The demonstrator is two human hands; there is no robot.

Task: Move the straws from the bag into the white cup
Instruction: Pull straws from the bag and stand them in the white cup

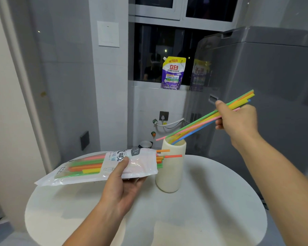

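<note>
My right grip [238, 121] was clamped on a bundle of straws [199, 121], pinched near its upper end and held at a slant above the white cup [172, 171]. Most of the lower tips sat inside the cup's mouth. One pink straw [160, 138] pointed past the rim on the left, outside the cup.

My left grip [121, 183] was closed round the bag [139, 166], thumb on top, holding it roughly level above the tabletop [194, 219], just left of the cup. More straws lay inside the bag. Two orange straws [172, 155] protruded from its open end, across the front of the cup.

Probable faults from this position:

1. Release at this angle would likely drop the pink straw onto the tabletop, because its tip had fanned out of the bundle.
2. The cup was tall and narrow, and neither grip steadied it. A sideways push from the slanted bundle against the rim could tip it over.
3. Any downward tilt of the bag's open end could let the protruding orange straws slide out.
4. The bag was close to the cup, so a careless shift could knock it.
</note>
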